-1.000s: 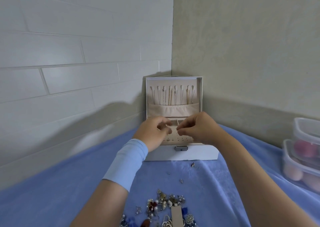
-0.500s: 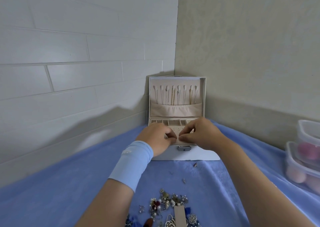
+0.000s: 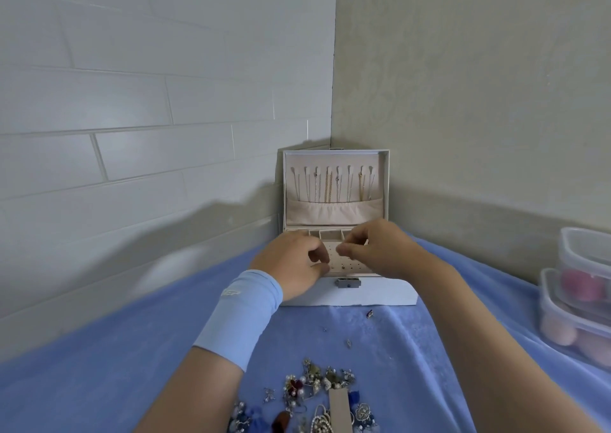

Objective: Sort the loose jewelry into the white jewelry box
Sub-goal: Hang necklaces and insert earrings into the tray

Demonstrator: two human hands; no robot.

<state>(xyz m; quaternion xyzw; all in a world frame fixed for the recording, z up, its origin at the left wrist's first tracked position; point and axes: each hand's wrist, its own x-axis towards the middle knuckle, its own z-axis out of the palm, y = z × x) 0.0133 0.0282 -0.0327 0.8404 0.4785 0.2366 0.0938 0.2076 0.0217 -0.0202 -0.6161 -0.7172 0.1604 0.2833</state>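
The white jewelry box stands open in the corner, with necklaces hanging inside its raised lid. Both hands hover over its perforated earring panel. My right hand pinches thumb and forefinger together on a tiny piece, probably an earring, just above the panel. My left hand has curled fingers with their tips at the panel's left edge; anything between them is hidden. A pile of loose jewelry lies on the blue cloth near me, and a few stray pieces sit closer to the box.
Two stacked clear plastic containers with pink and red contents stand at the right edge. A blue cloth covers the surface. Walls close in behind and left of the box. A beige card lies among the jewelry pile.
My hands were pinched together over the front of the panel; now they have drawn slightly apart, the right lifted toward the panel's back. The view has shifted a little.
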